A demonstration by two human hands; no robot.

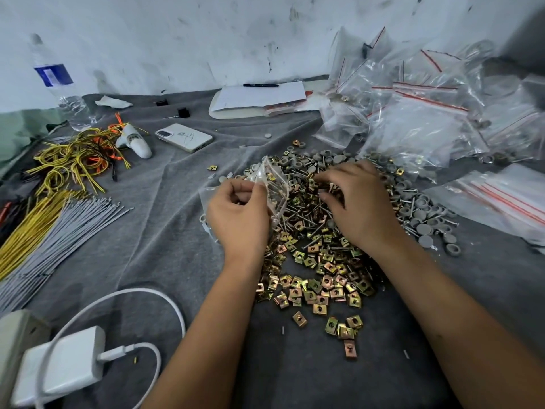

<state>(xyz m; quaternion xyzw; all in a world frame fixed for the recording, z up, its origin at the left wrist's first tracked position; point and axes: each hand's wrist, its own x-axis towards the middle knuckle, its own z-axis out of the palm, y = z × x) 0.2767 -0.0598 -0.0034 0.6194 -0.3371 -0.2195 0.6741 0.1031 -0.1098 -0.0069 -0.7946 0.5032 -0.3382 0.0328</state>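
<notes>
The small clear bag [272, 184] is standing over the far left edge of the heap, and the left hand [236, 216] is pinching it near the mouth, its grip closed on the plastic. A few brass-coloured pieces are showing through the bag, so the filling looks begun but, judging by how slack the bag is hanging, not near finished. The right hand [358, 202] is reaching palm-down into the middle of the heap with its fingers curled among the parts. I cannot tell whether its grip is closing on anything, since the fingertips are hiding among the pieces.

Plenty is waiting. Square clips [318, 278] are spreading toward the person, long screws [298, 219] are lying tangled under both hands, and grey caps [424, 222] are trailing off to the right. Beyond them filled bags [418, 128] are piling up by the wall, which suggests many sets are packed, while flat empty bags [501, 199] are lying at the right edge for those left.

Further out on the cloth-covered worktop [177, 231], a phone [184, 137], a notepad [259, 98] with a pen [261, 85], a water bottle [59, 90], yellow wires [67, 160], grey ties [59, 228] and a charger [65, 361] are lying well apart from the heap. Nothing is blocking either hand. The likely nuisance is the screws and clips lying mixed together, slowing each pick
</notes>
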